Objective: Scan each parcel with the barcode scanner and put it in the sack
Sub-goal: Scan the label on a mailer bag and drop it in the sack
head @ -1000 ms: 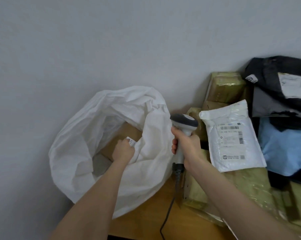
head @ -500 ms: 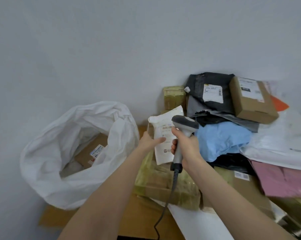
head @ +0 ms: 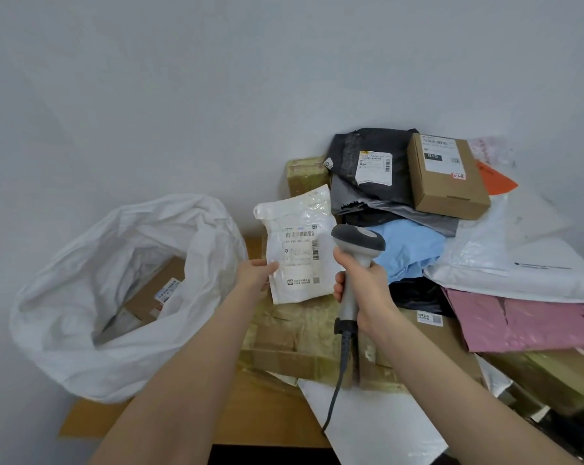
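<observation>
Left hand point(head: 255, 275): pinching the left edge of the white mailer point(head: 299, 250), thumb on the label side, fingers behind.
White mailer: held upright over the tape-wrapped boxes point(head: 300, 337), barcode label facing the camera, outside the sack.
Right hand point(head: 361, 286): fingers wrapped tight round the grip of the barcode scanner point(head: 356, 250).
Barcode scanner: upright, grey head just right of the mailer's label.
Cable point(head: 337, 391): hanging from the grip base toward the near edge of the tabletop point(head: 250, 414).
Sack point(head: 82, 297): white, mouth open, at the tabletop's left edge; labelled cardboard box point(head: 153, 293) lying inside.
Pile: toward the far right corner by the wall; black poly bag point(head: 368, 169), brown carton point(head: 448, 182) resting on it, blue bag point(head: 408, 250), pink mailer point(head: 519, 323) lower right.
</observation>
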The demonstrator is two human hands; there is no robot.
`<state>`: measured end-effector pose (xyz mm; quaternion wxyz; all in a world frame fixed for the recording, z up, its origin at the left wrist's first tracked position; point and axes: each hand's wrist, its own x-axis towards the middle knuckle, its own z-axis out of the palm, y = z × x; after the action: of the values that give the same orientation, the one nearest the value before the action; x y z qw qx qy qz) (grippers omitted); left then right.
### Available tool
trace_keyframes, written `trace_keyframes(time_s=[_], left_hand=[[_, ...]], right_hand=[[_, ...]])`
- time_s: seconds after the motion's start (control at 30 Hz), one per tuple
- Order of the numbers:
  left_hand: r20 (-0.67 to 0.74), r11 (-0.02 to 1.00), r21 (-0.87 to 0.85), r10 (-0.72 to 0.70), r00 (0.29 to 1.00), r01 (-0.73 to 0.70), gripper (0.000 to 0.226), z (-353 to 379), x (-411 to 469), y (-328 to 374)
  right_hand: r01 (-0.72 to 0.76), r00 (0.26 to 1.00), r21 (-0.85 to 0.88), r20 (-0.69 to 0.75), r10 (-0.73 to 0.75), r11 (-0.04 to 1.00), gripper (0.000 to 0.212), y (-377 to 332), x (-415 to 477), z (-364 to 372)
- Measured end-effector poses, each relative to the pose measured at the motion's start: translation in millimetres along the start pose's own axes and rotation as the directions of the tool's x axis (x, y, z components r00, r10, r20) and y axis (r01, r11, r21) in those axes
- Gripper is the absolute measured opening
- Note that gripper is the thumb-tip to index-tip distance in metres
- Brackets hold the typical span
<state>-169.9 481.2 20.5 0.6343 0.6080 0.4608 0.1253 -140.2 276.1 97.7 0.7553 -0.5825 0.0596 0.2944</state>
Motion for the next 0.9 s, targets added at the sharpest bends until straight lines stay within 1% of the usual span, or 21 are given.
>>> trace_keyframes(time_s=[0.1, 0.2, 0.37, 0.47, 0.57, 0.63, 0.73, 0.9], left_hand=[[-0.031, 0.997, -0.052, 0.059, 0.998, -0.061, 0.039, -8, -2, 9], [-0.072, 0.992, -0.05, 0.111, 0.991, -0.115, 0.037, -20, -2, 19], [-0.065, 0.983, -0.133, 0.121, 0.991, -0.129, 0.031, -43, -8, 25], [-0.072, 0.98, -0.146, 0.127, 0.989, -0.136, 0.023, -53, -11, 21], [-0.086, 0.98, -0.121, 0.149, 0.985, -0.158, 0.017, -61, -9, 13], [-0.087, 0.98, -0.11, 0.159, 0.983, -0.168, 0.019, -65, -8, 7], [-0.089, 0.978, -0.122, 0.161, 0.983, -0.172, 0.028, -68, -7, 1], [-0.089, 0.977, -0.123, 0.162, 0.983, -0.172, 0.03, -70, -5, -4]], right_hand=[[0.001, 1.0, 0.012, 0.002, -0.001, 1.0, 0.019, 4, -3, 5], [0.009, 1.0, 0.003, -0.003, -0.009, 1.0, 0.019, 9, -7, 11], [0.075, 0.997, -0.082, 0.025, -0.073, 0.994, 0.021, 21, -22, 18], [0.126, 0.991, -0.149, 0.066, -0.117, 0.981, 0.024, 31, -36, 24], [0.14, 0.988, -0.183, 0.091, -0.125, 0.973, 0.024, 39, -48, 32], [0.144, 0.986, -0.191, 0.106, -0.125, 0.971, 0.025, 43, -55, 38], [0.148, 0.985, -0.197, 0.119, -0.126, 0.969, 0.027, 46, -61, 46], [0.148, 0.986, -0.22, 0.112, -0.126, 0.964, 0.032, 49, -65, 53]])
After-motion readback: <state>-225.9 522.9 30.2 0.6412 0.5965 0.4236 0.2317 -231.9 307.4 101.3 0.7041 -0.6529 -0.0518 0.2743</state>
